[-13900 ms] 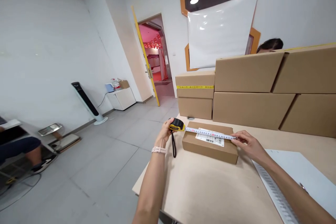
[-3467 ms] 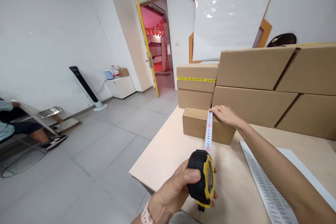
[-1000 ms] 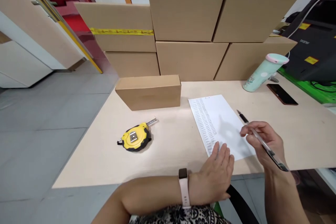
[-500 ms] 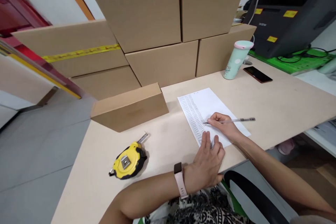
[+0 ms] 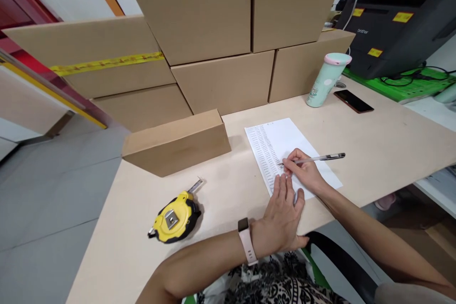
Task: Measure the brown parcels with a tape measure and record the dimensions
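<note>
A white printed sheet (image 5: 281,140) lies on the light wooden table (image 5: 374,152). My right hand (image 5: 304,171) is closed on a pen (image 5: 320,157), its tip touching the sheet's left column. My left hand (image 5: 283,216) lies flat and open on the sheet's near corner, a pale watch on its wrist. A yellow and black tape measure (image 5: 174,216) rests on the table to the left, tape retracted. Behind it stands a small cardboard box (image 5: 176,142).
Several large cardboard boxes (image 5: 221,33) are stacked along the table's back, one with yellow tape. A mint bottle (image 5: 327,78) and a dark phone (image 5: 353,101) lie at the right. A black printer (image 5: 402,14) stands on a green mat. Grey floor lies left of the table edge.
Earlier I measured the small box with the tape. The tape measure now lies on the table, my right hand has brought the pen tip down onto the sheet, and my left hand holds the paper.
</note>
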Demonstrator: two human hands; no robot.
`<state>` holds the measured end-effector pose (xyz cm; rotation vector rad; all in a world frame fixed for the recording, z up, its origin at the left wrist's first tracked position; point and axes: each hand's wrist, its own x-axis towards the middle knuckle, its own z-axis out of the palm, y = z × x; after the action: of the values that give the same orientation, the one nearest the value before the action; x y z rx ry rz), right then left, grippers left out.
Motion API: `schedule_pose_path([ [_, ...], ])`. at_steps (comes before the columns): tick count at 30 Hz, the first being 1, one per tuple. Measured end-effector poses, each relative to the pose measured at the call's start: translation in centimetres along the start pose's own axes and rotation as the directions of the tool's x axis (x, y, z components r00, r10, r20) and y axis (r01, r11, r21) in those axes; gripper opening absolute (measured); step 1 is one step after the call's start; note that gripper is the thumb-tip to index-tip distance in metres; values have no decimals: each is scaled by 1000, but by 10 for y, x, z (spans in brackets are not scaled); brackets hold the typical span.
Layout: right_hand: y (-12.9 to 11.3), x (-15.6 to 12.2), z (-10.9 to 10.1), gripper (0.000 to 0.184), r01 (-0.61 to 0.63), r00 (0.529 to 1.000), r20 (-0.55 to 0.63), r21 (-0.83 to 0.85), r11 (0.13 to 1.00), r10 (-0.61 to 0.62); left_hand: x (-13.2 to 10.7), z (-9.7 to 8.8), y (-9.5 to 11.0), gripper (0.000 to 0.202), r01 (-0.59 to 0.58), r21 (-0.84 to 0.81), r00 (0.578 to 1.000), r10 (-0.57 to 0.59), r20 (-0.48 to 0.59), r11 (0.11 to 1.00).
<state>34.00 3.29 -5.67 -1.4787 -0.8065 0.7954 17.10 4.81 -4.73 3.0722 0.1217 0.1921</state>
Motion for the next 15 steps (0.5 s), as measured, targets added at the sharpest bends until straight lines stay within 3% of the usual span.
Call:
schedule_pose_path([
  [5, 2, 0, 2, 34, 15, 998, -57, -74, 997, -19, 1, 2, 0, 103, -3, 30, 1000, 3, -15, 1000],
  [9, 5, -1, 2, 38, 64, 982, -156, -268, 961, -109, 1, 4, 0, 103, -11, 49, 1000, 11, -5, 999],
  [15, 3, -3, 5, 36, 88, 982, -120, -387, 918, -145, 0, 5, 0, 101, -23, 108, 998, 29, -57, 994],
])
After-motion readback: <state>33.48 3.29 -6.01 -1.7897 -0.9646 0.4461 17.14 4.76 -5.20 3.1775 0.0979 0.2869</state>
